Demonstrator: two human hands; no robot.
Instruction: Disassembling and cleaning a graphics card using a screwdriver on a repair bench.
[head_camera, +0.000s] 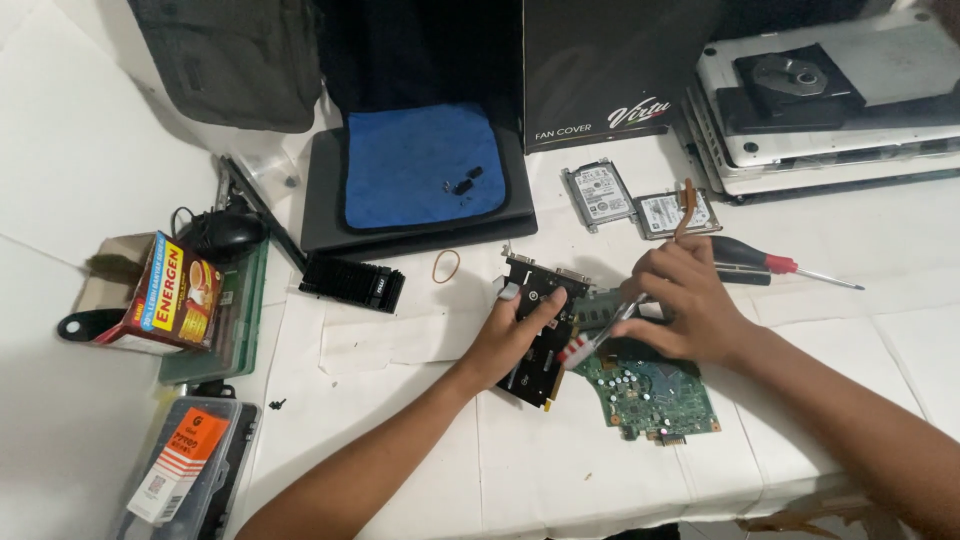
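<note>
Hands working a black card over a green circuit board

The left hand is gripping the tilted black expansion card by its edges; the right hand, at its 3 o'clock, is pinching a slim tool. The card looks light, rigid and fragile, best held by the edges, above the green circuit board.

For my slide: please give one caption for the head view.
Left hand steadies a black card; right hand works above a green board.
</note>
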